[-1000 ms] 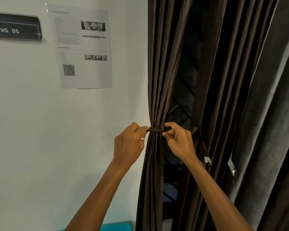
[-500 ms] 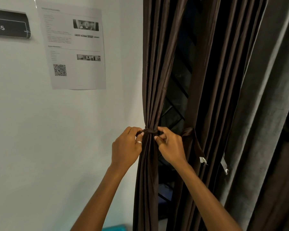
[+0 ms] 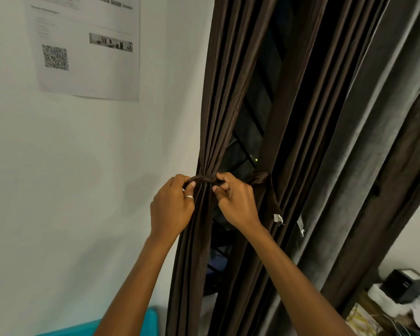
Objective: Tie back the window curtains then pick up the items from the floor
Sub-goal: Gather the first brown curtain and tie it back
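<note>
White wall (image 3: 83, 154) is backing a dark brown curtain (image 3: 218, 105), gathered beside the window (image 3: 252, 127). Left hand (image 3: 171, 207) and right hand (image 3: 235, 202) are pinching the tie-back band (image 3: 203, 178) wrapped around it, fingers (image 3: 222, 177) curled tight. Tying is seemingly underway; next, the ends are needing a firm, even pull.

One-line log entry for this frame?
dark brown pleated curtain: gathered | left hand: pinches dark brown fabric tie-back band | right hand: pinches same band | step: tying
</note>
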Motion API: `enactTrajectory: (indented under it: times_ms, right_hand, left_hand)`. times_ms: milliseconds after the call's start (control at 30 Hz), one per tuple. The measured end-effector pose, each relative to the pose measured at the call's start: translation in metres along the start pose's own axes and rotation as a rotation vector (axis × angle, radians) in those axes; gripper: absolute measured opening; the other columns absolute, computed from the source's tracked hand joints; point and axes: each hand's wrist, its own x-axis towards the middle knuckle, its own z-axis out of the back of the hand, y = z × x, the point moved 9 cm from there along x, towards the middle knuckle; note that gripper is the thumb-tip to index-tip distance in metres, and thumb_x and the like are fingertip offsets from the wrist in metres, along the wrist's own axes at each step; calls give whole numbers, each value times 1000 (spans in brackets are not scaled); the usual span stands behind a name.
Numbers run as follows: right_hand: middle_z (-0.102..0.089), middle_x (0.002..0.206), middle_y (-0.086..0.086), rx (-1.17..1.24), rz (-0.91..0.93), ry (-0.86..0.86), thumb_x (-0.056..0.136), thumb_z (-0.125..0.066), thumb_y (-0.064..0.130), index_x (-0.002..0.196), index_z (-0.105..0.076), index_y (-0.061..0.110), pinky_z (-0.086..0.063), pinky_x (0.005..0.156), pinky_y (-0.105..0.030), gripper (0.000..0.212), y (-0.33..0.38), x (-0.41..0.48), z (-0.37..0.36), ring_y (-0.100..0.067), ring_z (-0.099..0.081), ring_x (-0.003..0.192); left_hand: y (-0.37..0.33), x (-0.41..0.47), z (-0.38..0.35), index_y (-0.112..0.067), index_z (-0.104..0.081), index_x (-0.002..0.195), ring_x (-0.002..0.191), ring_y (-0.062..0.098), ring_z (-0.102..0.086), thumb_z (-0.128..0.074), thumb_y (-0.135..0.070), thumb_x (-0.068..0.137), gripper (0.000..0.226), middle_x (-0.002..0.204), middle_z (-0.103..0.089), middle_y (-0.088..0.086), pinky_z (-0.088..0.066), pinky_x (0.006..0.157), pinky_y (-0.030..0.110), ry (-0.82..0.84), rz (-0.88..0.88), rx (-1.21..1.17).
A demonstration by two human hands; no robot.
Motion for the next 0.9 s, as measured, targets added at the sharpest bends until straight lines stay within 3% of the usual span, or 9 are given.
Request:
enactTrajectory:
  times_ms: [200, 333, 467, 633, 800, 900]
  right_hand:
    - [-71, 85, 5, 88, -52, 1, 98, -65, 15, 135, -61, 13, -57, 80, -27, 37, -13, -1, 5, -10, -70, 86]
    - [-73, 89, 4, 187, -77, -6, 97, -66, 16, 123, -68, 13, -59, 82, -30, 26, -29, 0, 13, -7, -70, 86]
    - [-72, 101, 5, 272, -75, 25, 97, -67, 15, 121, -70, 12, -56, 83, -21, 24, -47, -1, 27, -4, -67, 93]
    - [-74, 106, 3, 339, -51, 71, 97, -68, 20, 120, -70, 14, -55, 89, -21, 25, -76, 3, 50, -5, -67, 101]
    - [-70, 101, 11, 389, -100, 48, 97, -66, 18, 115, -71, 17, -51, 77, -7, 19, -116, 1, 73, 4, -65, 90]
    - [-71, 110, 8, 286, -126, -41, 98, -64, 22, 118, -71, 20, -54, 82, -16, 21, -142, -7, 90, -5, -66, 100]
  left_hand:
    - [-8, -2, -9, -21, -63, 99, 71, 10, -61, -53, -39, 100, 21, 81, -65, -9, -55, 63, 34, 30, 42, -59]
    - [-20, -4, -25, -23, -68, 100, 74, 10, -65, -51, -49, 99, 30, 80, -69, -9, -58, 69, 37, 121, 72, -9]
    - [-36, -6, -39, -24, -70, 104, 85, 14, -68, -49, -55, 98, 37, 92, -73, -6, -57, 75, 34, 165, 136, 94]
    - [-63, -17, -53, -26, -69, 103, 88, 15, -67, -49, -54, 98, 35, 94, -73, -6, -47, 70, 26, 161, 206, 200]
    - [-83, -38, -66, -31, -67, 93, 76, 11, -68, -51, -54, 97, 28, 79, -71, -13, -56, 72, 30, 147, 267, 212]
    - [-91, -49, -82, -34, -66, 87, 71, 7, -68, -51, -56, 96, 28, 73, -70, -15, -60, 74, 34, 187, 277, 221]
